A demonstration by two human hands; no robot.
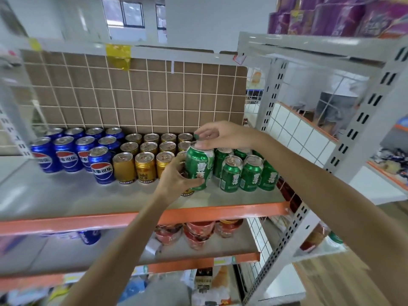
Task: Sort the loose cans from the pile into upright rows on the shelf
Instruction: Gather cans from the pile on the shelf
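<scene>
Your left hand (176, 175) is gripping a green Sprite can (199, 167) around its side, fingers curled on it, holding it slightly tilted above the shelf (66, 195) between the gold Red Bull cans (144, 166) and the green rows (245, 171). Your right hand (218, 134) is pinching its top rim. Blue Pepsi cans (66, 154) are standing upright at left.

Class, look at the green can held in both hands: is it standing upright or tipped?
Tipped slightly. The green can leans, top toward the left; the left hand grips its side and the right hand touches its top rim.
</scene>
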